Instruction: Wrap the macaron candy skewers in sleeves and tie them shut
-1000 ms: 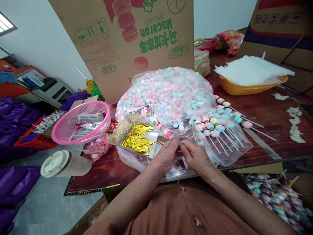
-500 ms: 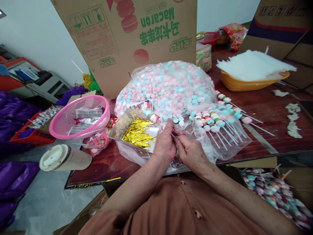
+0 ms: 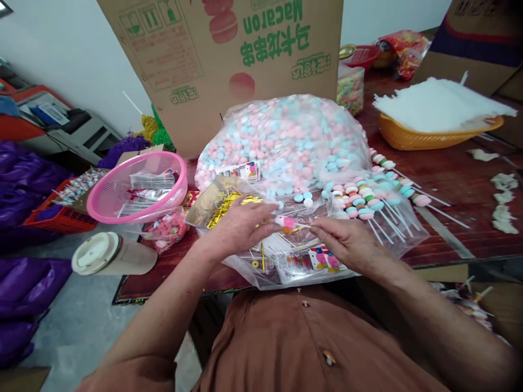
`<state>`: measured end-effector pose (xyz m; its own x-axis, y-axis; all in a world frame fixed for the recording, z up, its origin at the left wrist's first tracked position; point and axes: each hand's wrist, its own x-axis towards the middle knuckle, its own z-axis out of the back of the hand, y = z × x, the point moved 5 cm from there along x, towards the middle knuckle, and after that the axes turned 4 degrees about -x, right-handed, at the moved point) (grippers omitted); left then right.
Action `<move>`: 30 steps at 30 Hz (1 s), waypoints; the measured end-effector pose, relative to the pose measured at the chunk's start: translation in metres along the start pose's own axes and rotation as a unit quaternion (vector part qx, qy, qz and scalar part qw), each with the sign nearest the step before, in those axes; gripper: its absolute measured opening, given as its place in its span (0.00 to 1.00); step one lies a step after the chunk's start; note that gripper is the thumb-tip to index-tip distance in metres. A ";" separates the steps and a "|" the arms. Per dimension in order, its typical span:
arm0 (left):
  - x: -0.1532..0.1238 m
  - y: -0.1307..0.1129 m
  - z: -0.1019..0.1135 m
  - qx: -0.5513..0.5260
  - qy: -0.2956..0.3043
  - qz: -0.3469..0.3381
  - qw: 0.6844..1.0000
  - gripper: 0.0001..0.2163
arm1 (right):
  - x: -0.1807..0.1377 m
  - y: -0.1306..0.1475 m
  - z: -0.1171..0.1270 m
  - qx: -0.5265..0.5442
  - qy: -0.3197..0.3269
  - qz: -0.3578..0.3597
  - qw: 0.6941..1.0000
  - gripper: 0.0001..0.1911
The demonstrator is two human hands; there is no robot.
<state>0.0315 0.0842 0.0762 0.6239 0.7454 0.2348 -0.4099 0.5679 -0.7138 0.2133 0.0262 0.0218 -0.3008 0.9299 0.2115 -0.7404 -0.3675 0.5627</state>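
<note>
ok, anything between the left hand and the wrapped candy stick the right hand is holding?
Nothing visible. The left hand is at the far end of the wrapped candy stick; contact unclear. The right hand pinches the opposite end.

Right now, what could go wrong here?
The right hand pinches the wrapped candy skewer near one end, so it might slip. The left hand is close to the open box of gold twist ties and could spill some. The lidded cup near the edge of the table might get bumped.
</note>
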 end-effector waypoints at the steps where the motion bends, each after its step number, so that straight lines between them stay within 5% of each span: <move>1: 0.003 0.002 -0.009 -0.021 0.039 -0.007 0.999 0.11 | 0.002 0.002 0.003 -0.020 0.004 0.009 1.000 0.16; 3: 0.007 0.006 -0.027 -0.099 0.074 0.012 0.992 0.09 | 0.004 0.005 0.008 -0.076 0.013 0.026 0.997 0.16; 7: 0.007 0.014 -0.044 -0.243 0.011 0.101 0.965 0.06 | 0.008 0.007 0.015 -0.179 0.036 0.021 0.983 0.12; 15: 0.001 0.019 -0.069 -0.240 -0.105 0.135 0.956 0.04 | 0.023 0.013 -0.002 -0.199 0.078 0.007 0.977 0.06; 17: -0.002 0.028 -0.074 -0.294 -0.139 0.170 0.930 0.03 | 0.023 0.009 -0.001 -0.142 0.043 0.000 0.989 0.07; 20: -0.004 0.039 -0.072 -0.391 -0.195 0.215 0.873 0.05 | 0.016 0.000 0.017 -0.049 -0.123 -0.041 0.990 0.13; 22: -0.004 0.042 -0.068 -0.439 -0.212 0.235 0.841 0.07 | 0.010 -0.002 0.022 0.021 -0.177 -0.062 0.982 0.16; 30: 0.002 0.023 -0.073 -0.457 -0.199 0.207 0.842 0.06 | 0.024 0.007 -0.024 0.194 0.048 -0.024 0.980 0.11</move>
<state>0.0716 0.0728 0.0125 0.2062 0.9746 -0.0869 0.2585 -0.1400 -0.9558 0.1862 0.0457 0.0114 -0.3391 0.9341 0.1115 -0.4765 -0.2728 0.8358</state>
